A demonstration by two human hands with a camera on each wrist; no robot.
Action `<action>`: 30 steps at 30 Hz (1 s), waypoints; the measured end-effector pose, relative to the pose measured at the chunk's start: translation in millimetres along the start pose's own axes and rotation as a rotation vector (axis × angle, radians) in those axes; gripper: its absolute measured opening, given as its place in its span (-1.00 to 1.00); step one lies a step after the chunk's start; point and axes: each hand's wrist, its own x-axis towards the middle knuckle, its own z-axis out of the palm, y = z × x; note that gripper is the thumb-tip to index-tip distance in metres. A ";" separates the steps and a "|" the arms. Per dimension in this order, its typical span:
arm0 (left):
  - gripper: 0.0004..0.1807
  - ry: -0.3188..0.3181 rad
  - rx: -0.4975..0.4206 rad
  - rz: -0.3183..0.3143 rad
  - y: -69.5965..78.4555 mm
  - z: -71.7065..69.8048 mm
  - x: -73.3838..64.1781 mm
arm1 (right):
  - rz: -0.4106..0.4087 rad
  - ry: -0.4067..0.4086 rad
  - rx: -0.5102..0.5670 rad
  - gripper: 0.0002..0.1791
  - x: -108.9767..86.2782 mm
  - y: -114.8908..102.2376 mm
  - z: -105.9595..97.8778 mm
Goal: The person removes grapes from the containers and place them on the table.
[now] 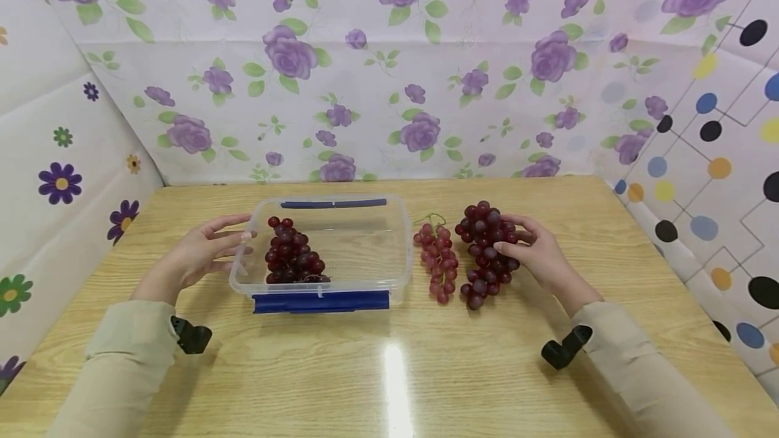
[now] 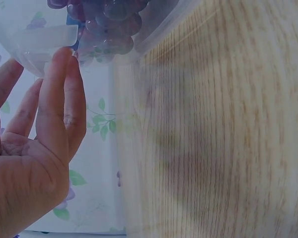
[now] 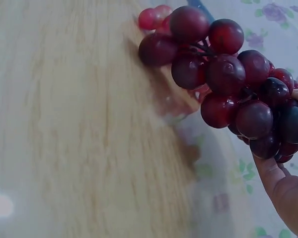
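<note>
A clear plastic container [image 1: 359, 249] with blue clips stands on the left half of the table. Inside it, at the left end, lies a bunch of dark red grapes [image 1: 289, 252]. My left hand [image 1: 203, 249] touches the container's left side with fairly straight fingers. In the left wrist view its fingertips meet a translucent side flap [image 2: 52, 37]. To the right of the container, my right hand [image 1: 538, 252] grips a larger bunch of dark purple grapes [image 1: 481, 242] from its right side, with thumb and fingers around it. Part of that hand is outside the right wrist view.
A smaller bunch of light red grapes [image 1: 439, 262] with a green stem lies between the container and the purple bunch. Blue clips [image 1: 322, 301] hang folded out along the container's near side. A flowered sheet [image 1: 365, 86] hangs behind the wooden table [image 1: 304, 377], with patterned sheets on both sides.
</note>
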 end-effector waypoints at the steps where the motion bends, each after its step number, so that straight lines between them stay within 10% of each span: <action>1: -0.21 0.001 0.000 -0.001 0.1 0.2 -0.1 | 0.000 0.000 -0.004 -0.26 1.4 1.6 0.2; 30: -0.24 -0.002 -0.026 0.007 -1.3 -0.3 0.2 | -0.021 0.021 -0.083 -0.26 19.7 19.3 9.5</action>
